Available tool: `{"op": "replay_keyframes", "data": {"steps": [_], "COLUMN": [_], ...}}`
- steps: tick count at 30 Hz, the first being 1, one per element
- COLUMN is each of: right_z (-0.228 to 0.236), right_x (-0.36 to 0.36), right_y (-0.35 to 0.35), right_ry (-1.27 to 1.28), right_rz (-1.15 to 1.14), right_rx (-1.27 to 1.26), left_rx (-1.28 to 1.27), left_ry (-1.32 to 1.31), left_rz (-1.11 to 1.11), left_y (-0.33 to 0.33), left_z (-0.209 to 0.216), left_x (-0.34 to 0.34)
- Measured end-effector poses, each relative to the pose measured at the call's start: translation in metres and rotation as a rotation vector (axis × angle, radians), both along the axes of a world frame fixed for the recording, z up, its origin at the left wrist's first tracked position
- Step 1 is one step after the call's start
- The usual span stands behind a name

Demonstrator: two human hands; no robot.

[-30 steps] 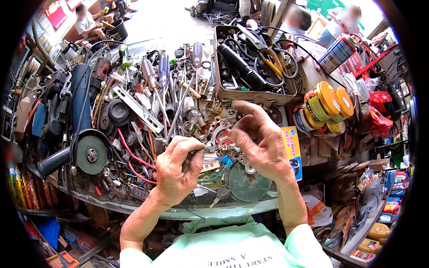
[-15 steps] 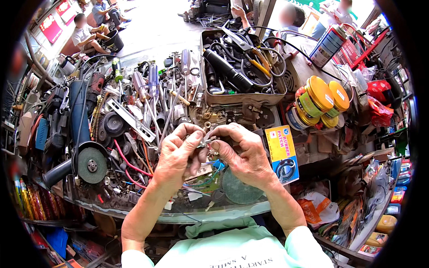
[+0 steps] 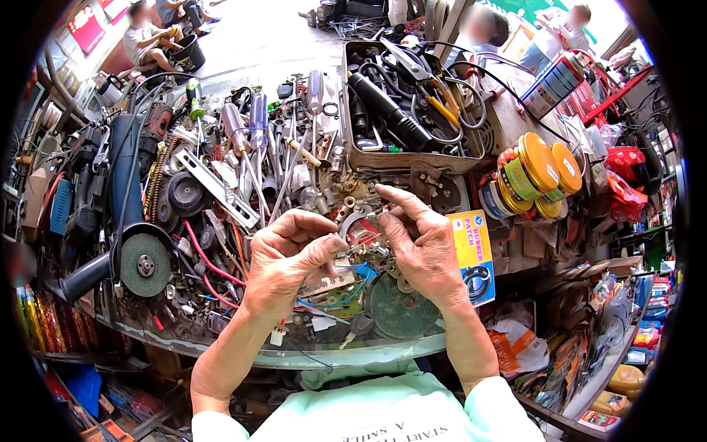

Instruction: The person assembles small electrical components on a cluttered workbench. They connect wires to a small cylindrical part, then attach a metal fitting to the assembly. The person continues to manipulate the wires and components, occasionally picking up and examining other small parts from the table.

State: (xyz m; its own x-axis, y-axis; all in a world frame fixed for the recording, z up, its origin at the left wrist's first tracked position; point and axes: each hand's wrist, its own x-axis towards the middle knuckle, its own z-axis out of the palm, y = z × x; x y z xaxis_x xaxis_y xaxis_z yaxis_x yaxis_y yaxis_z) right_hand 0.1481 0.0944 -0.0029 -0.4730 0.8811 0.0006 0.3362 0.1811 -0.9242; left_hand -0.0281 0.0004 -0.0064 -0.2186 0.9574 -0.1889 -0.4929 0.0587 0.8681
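Observation:
Near the middle of the cluttered bench, my left hand is closed, its thumb pressed toward curled fingers. A small silvery metal part shows at the thumb tip; its exact kind is too small to make out. Across a narrow gap, my right hand has its index finger stretched out and its thumb apart from it. Nothing plainly shows between those fingers. Small metal fittings and a curved silver piece lie between the hands. Below my right hand is a round green mesh disc.
An angle grinder lies at left beside screwdrivers and loose parts. An open metal tin of tools stands behind. At right are yellow-lidded cans and a yellow-blue box. The glass edge runs before me. Other people sit farther off.
My hands have moved apart from their fingertip-to-fingertip position. The right index finger has straightened and lifted off the thumb. The whole view has shifted slightly.

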Motion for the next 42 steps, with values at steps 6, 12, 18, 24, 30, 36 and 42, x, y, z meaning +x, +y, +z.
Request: {"op": "replay_keyframes", "data": {"steps": [6,12,18,24,30,36,42], "right_z": [0.016,0.010,0.017,0.003,0.000,0.007,0.003], "right_x": [0.005,0.003,-0.006,-0.013,-0.010,-0.006,-0.005], "right_y": [0.005,0.004,-0.012,-0.023,-0.017,-0.015,-0.010], "right_ry": [0.358,0.737,0.631,0.532,0.353,0.267,0.253], "right_rz": [0.152,0.149,0.109,0.063,0.080,0.148,0.165], "right_rx": [-0.568,-0.708,-0.415,0.015,0.398,0.411,0.540], "left_rx": [-0.051,-0.003,0.010,0.035,0.038,0.056,0.139], "left_ry": [-0.087,-0.226,-0.293,-0.268,-0.157,-0.133,0.051], "left_rz": [-0.070,-0.187,-0.183,-0.134,-0.106,-0.027,-0.073], "left_y": [-0.004,-0.006,-0.008,-0.004,-0.005,-0.006,-0.007], "left_z": [0.004,0.003,-0.002,-0.004,-0.003,0.002,0.005], "left_x": [0.003,0.001,0.000,0.002,0.000,-0.002,0.001]}}
